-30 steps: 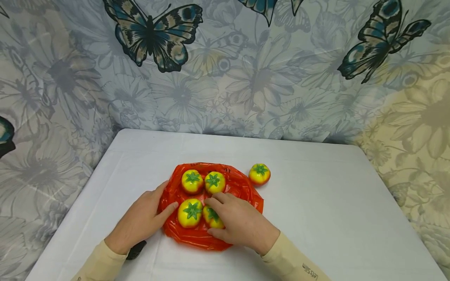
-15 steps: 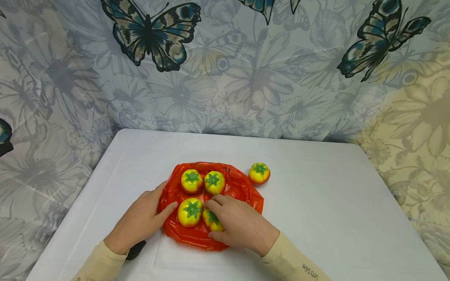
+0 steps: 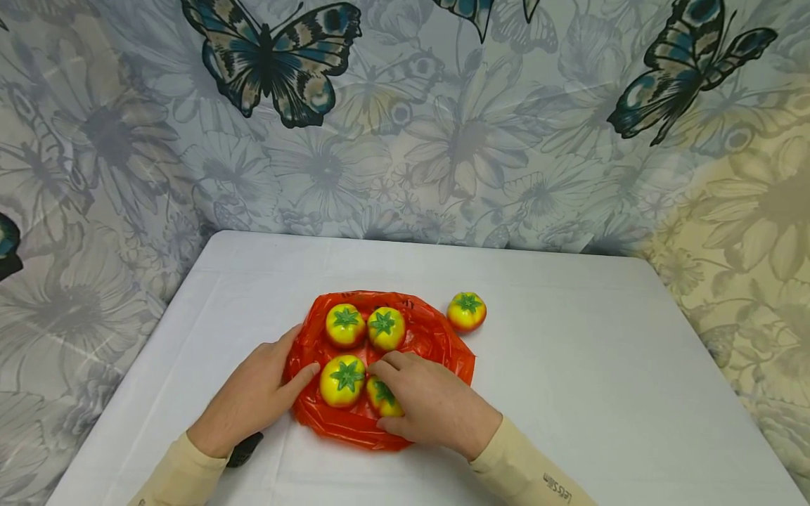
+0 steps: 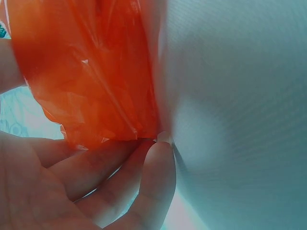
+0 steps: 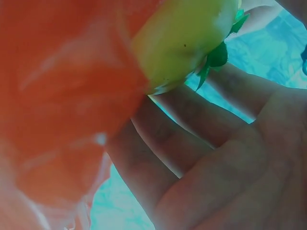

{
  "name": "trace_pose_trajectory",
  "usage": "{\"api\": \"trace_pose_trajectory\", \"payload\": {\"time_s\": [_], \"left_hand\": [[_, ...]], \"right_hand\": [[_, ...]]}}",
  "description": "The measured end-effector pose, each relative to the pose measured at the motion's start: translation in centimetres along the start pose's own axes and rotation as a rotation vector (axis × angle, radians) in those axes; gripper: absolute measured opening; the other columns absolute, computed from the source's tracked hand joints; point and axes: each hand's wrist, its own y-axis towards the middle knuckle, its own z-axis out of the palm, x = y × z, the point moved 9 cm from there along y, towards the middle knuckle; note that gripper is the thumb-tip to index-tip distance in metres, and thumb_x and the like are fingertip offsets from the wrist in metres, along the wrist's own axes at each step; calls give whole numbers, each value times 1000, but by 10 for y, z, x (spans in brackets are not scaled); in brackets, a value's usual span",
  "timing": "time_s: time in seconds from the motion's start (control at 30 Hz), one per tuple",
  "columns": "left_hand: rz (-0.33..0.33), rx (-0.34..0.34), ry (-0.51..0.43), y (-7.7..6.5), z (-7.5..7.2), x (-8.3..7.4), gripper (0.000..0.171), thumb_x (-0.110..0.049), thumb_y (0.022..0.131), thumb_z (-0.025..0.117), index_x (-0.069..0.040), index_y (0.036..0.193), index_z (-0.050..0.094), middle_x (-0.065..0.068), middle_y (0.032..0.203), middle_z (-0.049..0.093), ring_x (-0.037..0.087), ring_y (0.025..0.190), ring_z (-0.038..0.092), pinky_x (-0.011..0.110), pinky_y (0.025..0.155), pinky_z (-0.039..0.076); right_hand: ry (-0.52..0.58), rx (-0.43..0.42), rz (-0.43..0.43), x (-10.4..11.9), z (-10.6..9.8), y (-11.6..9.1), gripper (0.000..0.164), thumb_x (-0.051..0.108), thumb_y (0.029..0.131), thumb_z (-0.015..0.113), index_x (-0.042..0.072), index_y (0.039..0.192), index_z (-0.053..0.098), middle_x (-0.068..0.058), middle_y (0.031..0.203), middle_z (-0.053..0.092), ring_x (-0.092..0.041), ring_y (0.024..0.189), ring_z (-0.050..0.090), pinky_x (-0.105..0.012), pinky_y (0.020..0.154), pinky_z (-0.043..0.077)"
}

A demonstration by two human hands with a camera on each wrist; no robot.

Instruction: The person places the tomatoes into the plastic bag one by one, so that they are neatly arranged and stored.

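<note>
A red plastic bag (image 3: 436, 344) sits wide-mouthed on the table, with several yellow-and-red toy tomatoes in it, each topped by a green star-shaped calyx. My left hand (image 3: 259, 393) holds the bag's left side, thumb over the rim; in the left wrist view its fingers (image 4: 156, 172) lie along the outside of the red plastic (image 4: 96, 72). At the bag's front right, my right hand (image 3: 436, 400) grips a toy tomato (image 3: 382, 397), covering its right part. The right wrist view shows that tomato (image 5: 187, 38) against the fingers (image 5: 196, 110), partly behind the red plastic.
One more toy tomato (image 3: 467, 313) stands on the white table (image 3: 601, 365), just right of the bag's far side. A dark object (image 3: 245, 450) shows beneath the left wrist. Fabric with butterflies and flowers (image 3: 392, 154) hangs behind the table.
Hardly anything differs. Both hands keep their places on the bag and the toy tomato, and my right fingers have shifted very slightly.
</note>
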Motion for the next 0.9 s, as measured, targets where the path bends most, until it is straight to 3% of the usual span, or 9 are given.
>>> {"api": "trace_pose_trajectory", "payload": {"time_s": [0.6,0.9], "left_hand": [[5,3,7,-2,0,-2,85,-59,105,62,-9,168,35,14,144,69,32,123,66,55,96,64],[15,-12,13,-2,0,-3,84,-57,106,63,-7,168,36,15,143,70,33,123,66,57,98,63]], "right_hand": [[22,-1,-18,-2,-1,-3,65,48,91,85,22,146,64,4,139,67,-14,123,66,-35,105,61],[91,-76,8,-17,-28,-13,64,52,92,84,20,145,67,3,143,67,-17,130,65,-41,110,59]]}}
